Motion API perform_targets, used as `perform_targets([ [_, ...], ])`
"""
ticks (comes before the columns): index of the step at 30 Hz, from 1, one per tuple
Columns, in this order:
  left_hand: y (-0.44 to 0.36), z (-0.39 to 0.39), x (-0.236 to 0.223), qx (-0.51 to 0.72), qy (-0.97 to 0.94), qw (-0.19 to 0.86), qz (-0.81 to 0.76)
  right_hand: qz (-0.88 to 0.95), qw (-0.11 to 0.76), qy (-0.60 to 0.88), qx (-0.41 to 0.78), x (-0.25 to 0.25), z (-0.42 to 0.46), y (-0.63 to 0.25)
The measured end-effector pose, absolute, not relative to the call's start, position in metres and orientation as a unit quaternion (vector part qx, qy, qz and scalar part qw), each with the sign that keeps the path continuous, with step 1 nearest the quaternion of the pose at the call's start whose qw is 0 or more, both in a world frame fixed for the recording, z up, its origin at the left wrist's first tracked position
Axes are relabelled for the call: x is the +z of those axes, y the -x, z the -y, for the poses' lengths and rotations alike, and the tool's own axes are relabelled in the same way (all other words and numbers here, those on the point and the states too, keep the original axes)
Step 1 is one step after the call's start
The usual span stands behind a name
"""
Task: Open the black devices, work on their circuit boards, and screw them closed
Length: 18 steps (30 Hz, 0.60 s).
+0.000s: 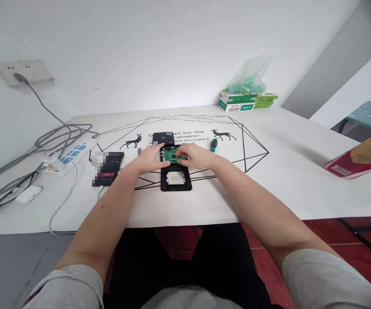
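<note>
A green circuit board (171, 155) lies at the middle of the white table (269, 180). My left hand (149, 158) grips its left edge, fingers curled. My right hand (194, 156) pinches its right edge. Just in front of the board lies an open black case shell (176, 179) with a pale square pad inside. Behind the board sits a black box lid (163, 138). A green-handled screwdriver (214, 144) lies right of my right hand. A small dark cylinder (139, 151) lies left of my left hand.
A phone (108, 168) with a cable lies left of the board. Further left are a white power strip (71, 156), tangled grey cables and a white mouse (28, 193). Green boxes and a plastic bag (248, 96) stand at the back. A red packet (360, 161) lies at the right.
</note>
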<state>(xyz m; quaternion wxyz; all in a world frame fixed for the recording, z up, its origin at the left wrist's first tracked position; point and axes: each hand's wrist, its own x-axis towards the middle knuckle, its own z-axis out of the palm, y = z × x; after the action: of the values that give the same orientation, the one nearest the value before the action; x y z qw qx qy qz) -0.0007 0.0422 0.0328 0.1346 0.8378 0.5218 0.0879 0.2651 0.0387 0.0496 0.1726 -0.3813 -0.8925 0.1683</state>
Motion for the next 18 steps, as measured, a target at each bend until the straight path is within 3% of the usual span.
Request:
perform_targets([
  [4,0.002,-0.048,0.028,0.078,-0.842,0.133,-0.516,0.866,0.196,0.418,0.193,0.04,-0.06,-0.24],
  [18,0.001,-0.049,0.029,0.114,-0.845,0.15,-0.501,0.88,0.086,0.411,0.223,0.06,-0.091,-0.185],
])
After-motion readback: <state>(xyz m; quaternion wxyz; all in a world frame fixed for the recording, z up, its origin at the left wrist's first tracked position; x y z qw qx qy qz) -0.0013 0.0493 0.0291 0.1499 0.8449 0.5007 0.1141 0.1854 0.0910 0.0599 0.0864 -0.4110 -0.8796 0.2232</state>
